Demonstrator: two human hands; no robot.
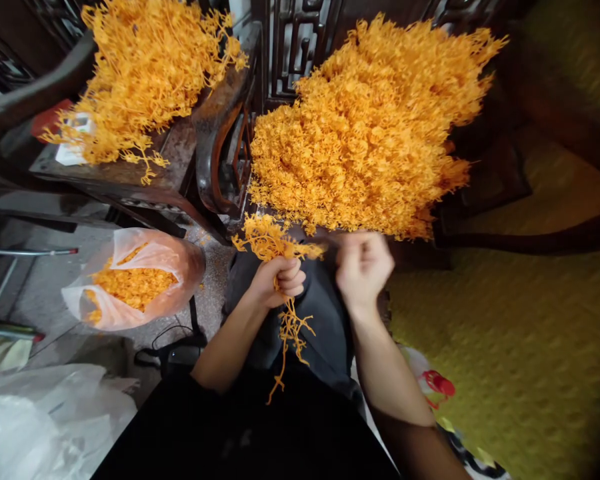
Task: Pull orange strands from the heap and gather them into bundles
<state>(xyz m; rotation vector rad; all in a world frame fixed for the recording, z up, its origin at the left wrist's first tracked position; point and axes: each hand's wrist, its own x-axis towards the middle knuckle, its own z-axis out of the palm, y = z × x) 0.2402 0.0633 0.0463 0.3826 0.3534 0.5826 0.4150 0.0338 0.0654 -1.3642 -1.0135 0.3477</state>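
Beside the front edge of the left-hand dark wooden chair [177, 150], on the floor: one translucent pinkish plastic bag [180, 257], mouth spread wide, containing loose orange pieces [143, 283] heaped near its rim.

Item: white plastic sheeting [45, 427], crumpled, lower left; contents, if any, cannot be told.

Item: clear container with red cap [440, 383], partly hidden behind the right forearm, against yellow quilted fabric [480, 333]; its contents cannot be told.

Item: small white box [73, 155], near the left front corner of the same chair, partly under a pile of orange branching stems [150, 73]; its print is too small and blurred to read. Red object [53, 120] just behind it.

Item: larger orange pile [370, 133], spread across the second dark wooden chair [265, 60] as far as its front edge.

Item: bunch of orange stems [293, 327], before that front edge and above the lap, clamped in the left hand [283, 277]; tufted ends above the fist, bare stalks hanging below.

Right hand [365, 270]: near the bunch, fingers curled, blurred; cannot tell whether the fingertips meet or hold anything.

Black garment [220, 427]: faint pale marks, illegible.
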